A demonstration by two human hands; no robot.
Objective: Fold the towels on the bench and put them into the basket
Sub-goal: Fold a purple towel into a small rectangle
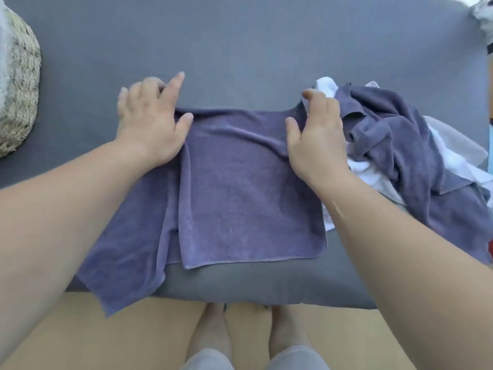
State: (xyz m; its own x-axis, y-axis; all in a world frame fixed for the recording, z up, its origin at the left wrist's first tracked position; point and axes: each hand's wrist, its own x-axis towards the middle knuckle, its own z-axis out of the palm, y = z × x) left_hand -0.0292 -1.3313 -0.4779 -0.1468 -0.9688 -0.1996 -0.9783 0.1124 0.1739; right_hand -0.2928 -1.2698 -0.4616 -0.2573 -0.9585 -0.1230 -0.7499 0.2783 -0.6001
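A purple towel [234, 188] lies partly folded on the grey bench [240, 54], with its left flap hanging over the front edge. My left hand [152, 121] pinches the towel's far left corner between thumb and fingers. At the far right corner my right hand [317, 132] grips the fold in the same way. To the right lies a heap of more purple and white towels [405, 145]. The woven basket [18, 102] shows at the far left edge of the bench.
The tan floor [133, 329] and my bare feet [248, 335] lie below the bench's front edge. A crumpled white cloth [484, 14] sits at the top right corner.
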